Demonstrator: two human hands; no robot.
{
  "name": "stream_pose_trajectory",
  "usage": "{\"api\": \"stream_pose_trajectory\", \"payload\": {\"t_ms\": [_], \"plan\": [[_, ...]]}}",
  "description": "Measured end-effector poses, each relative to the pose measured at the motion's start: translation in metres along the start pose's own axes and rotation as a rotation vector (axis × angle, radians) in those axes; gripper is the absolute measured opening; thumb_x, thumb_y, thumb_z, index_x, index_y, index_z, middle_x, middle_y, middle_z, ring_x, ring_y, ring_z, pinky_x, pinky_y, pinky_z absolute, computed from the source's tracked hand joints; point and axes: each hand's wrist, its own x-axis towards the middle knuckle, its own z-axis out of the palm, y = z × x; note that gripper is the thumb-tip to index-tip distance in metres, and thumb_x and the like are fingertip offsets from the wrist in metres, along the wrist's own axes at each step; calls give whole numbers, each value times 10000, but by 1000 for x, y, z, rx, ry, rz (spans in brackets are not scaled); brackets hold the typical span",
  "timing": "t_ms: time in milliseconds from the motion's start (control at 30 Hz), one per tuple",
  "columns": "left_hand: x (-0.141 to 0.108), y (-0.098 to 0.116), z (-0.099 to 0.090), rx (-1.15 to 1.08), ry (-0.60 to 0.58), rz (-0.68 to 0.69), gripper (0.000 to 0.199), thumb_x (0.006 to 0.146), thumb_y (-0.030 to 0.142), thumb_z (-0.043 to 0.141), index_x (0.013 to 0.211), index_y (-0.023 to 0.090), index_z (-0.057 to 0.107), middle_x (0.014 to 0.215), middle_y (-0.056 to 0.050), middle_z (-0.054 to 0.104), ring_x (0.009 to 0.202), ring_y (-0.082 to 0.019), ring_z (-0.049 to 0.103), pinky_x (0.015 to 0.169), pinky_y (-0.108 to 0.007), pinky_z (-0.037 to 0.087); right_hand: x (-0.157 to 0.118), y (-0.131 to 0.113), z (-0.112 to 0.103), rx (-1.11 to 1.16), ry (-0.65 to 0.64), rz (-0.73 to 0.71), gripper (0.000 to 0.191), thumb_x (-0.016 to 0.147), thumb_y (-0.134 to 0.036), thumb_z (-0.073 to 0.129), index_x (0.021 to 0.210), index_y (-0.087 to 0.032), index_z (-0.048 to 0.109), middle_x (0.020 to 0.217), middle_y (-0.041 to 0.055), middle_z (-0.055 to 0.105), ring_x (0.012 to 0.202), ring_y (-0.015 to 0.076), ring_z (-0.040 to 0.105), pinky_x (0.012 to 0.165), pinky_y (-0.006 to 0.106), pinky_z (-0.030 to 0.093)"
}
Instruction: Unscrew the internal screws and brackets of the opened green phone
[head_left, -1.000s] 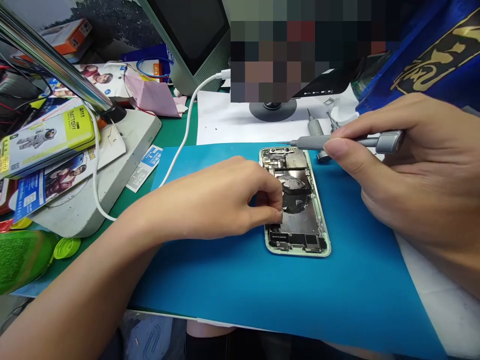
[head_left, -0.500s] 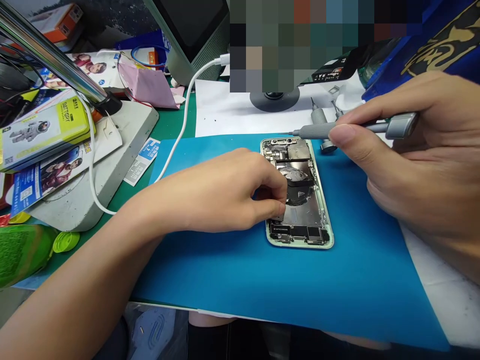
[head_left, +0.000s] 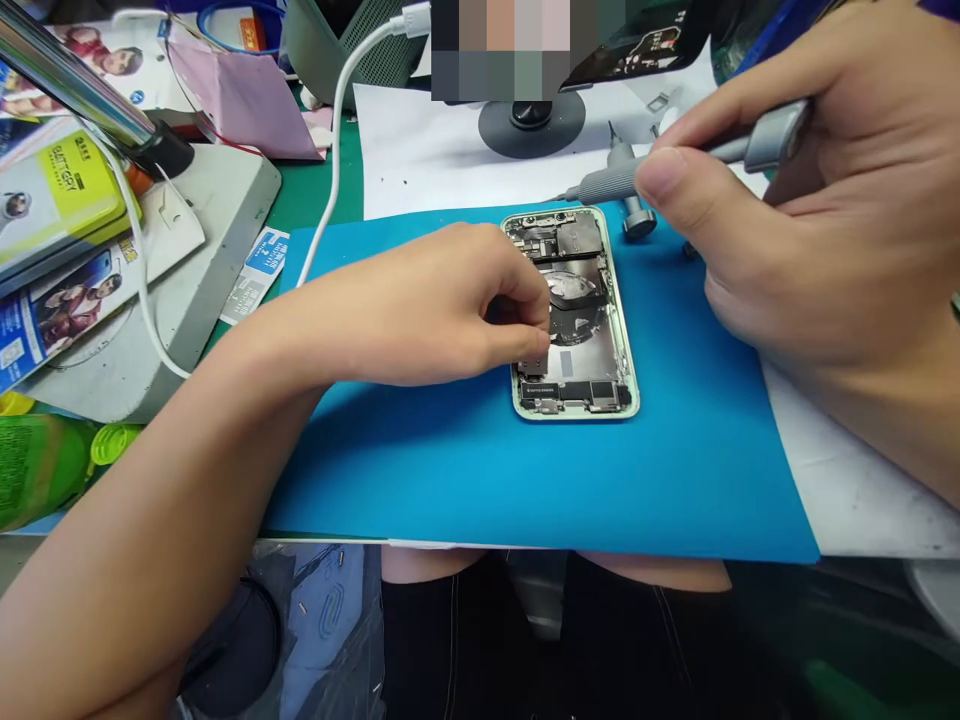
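Observation:
An opened phone (head_left: pixel 589 365) lies on the blue mat with its inner parts exposed: metal plates, dark ribbons and a light green frame. My left hand (head_left: pixel 457 305) reaches over its left side, with thumb and fingers pinched together low above the inside. What the pinch holds, if anything, is hidden. In my right hand (head_left: pixel 810 210) is a grey screwdriver (head_left: pixel 607 184), gripped between thumb and fingers. Its thin tip points left, by the phone's top edge. A second grey screwdriver (head_left: pixel 624 165) stands just behind it, partly covered.
The blue mat (head_left: pixel 450 470) lies over the bench, with white paper (head_left: pixel 420 150) behind it. To the left are a lamp base (head_left: pixel 232 210), a yellow battery box (head_left: pixel 82 180), a white cable (head_left: pixel 337 140) and a green bottle (head_left: pixel 45 470). A round black stand (head_left: pixel 532 135) is at the back.
The view has tilted downward, so everything sits higher in the picture. The screwdriver slants slightly more, its tip staying near the phone's top edge. My left hand keeps its pinch over the phone.

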Motion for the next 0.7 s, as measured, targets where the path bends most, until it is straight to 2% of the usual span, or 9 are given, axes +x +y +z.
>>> {"api": "stream_pose_trajectory", "payload": {"t_ms": [133,400,567,700], "plan": [[0,-1,0,-32,0,2,199,903,342,656,816,192,754,648,0,596,635,-149,549,603,-299,399,3,-2,2,-17,11,3,254,1041,-417,602,1029,-198,729,1005,-6,716,939,134,649,891,323,529],[-1,-3,0,-55,-3,7,181,884,331,662,810,197,759,608,12,557,555,-114,426,556,-298,321,4,-4,2,14,12,-3,251,1033,-386,616,1038,-163,732,1061,6,744,972,123,665,928,278,532],[-1,-3,1,-36,-7,29,166,877,325,672,807,201,757,613,14,565,584,-124,458,583,-303,351,4,-4,4,38,25,4,204,1017,-354,633,1019,-170,722,1026,6,743,958,134,669,913,294,538],[1,-3,-2,-55,-27,35,195,906,329,661,780,205,744,639,16,581,578,-114,478,575,-290,349,5,-1,7,54,71,-12,134,998,-313,668,964,-190,711,975,26,744,895,147,667,842,312,538]]}}
